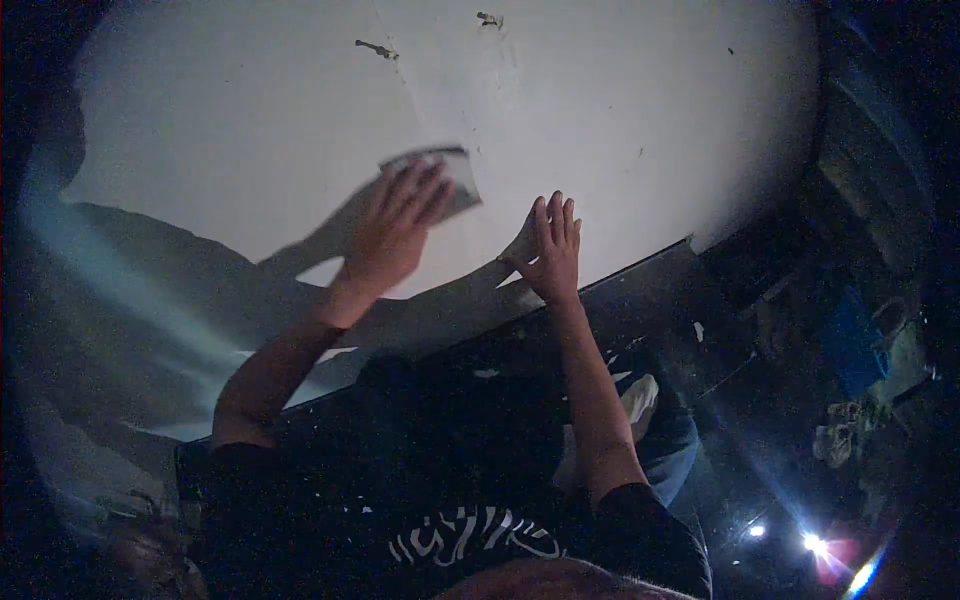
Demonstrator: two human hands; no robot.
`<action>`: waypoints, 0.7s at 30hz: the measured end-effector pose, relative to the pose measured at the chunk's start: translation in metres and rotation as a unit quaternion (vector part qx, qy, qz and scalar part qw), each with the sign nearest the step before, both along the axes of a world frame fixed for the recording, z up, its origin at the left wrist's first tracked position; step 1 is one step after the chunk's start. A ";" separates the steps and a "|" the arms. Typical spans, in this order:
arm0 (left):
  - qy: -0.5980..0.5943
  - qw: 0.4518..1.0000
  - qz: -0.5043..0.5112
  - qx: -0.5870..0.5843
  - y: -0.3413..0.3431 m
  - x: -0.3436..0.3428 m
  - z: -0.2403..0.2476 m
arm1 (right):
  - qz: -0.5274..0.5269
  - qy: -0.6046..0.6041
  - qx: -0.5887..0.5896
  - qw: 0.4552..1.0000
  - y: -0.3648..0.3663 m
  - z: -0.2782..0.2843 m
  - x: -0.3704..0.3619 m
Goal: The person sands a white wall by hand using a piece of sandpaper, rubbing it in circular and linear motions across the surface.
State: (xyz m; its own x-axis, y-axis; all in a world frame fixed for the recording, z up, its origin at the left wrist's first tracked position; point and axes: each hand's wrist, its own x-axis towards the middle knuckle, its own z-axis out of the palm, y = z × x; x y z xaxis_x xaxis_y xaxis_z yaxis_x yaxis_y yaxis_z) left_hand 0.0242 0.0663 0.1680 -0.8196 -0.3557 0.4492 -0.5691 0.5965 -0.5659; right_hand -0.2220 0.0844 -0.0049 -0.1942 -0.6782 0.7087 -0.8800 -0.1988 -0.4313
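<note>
My left hand (395,225) lies over a grey rectangular sheet (462,185) that looks like sandpaper, pressing it against a broad pale surface (620,110). Its fingers are a little blurred and cover much of the sheet, whose dark far edge and right corner show past them. To the right, my right hand (552,250) has its fingers stretched out and thumb apart, resting at the surface near its lower edge with nothing in it. Two dark, rough marks, a longer one (376,49) and a smaller one (489,19), show on the surface beyond my hands.
Shadows of my arms fall across the pale surface at the left. Its dark lower edge (640,268) runs between me and it. On the dim right side are a blue object (852,345), some clutter (838,435) and a bright lamp (815,545).
</note>
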 end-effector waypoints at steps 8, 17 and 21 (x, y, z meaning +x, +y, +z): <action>0.065 0.997 -0.007 -0.051 -0.006 -0.004 0.031 | -0.004 0.014 0.007 1.000 -0.001 -0.003 -0.001; -0.044 0.993 -0.041 0.099 0.020 -0.002 -0.084 | -0.006 0.012 0.018 1.000 0.002 -0.001 -0.002; -0.034 0.998 -0.017 0.049 0.014 -0.003 -0.048 | -0.005 0.010 0.019 1.000 0.002 0.001 -0.002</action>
State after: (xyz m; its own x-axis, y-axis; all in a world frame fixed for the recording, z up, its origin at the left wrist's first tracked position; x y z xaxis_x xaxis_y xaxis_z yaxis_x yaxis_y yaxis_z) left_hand 0.0211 0.0800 0.1196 -0.8594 -0.3666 0.3563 -0.5097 0.6693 -0.5406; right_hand -0.2238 0.0868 -0.0043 -0.1877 -0.7024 0.6866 -0.8900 -0.1740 -0.4214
